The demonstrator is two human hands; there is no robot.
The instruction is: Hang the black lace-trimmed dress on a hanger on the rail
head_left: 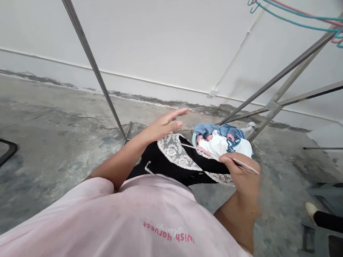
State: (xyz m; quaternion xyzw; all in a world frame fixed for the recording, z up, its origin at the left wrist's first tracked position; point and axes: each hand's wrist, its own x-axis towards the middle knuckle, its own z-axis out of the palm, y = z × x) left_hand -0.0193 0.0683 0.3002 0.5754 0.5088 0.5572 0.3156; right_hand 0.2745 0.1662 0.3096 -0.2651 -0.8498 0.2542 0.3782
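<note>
A black garment [168, 165] with a white lace collar [177, 151] hangs in front of my pink shirt. My right hand [244, 174] is closed on a thin pale hanger [245, 164] whose wire runs through the garment. My left hand [165, 123] hovers flat above the lace collar, fingers together and extended, holding nothing. Just beyond the collar lies a pile of clothes [221, 139] in blue, white and pink, on the floor.
Grey metal bars of a drying rack [277, 104] cross the view, one pole [95, 67] slanting at the left. Teal and pink hangers [312, 15] hang at the top right. A person's foot in a white shoe [311, 209] is at the right. Concrete floor [43, 128] meets a white wall.
</note>
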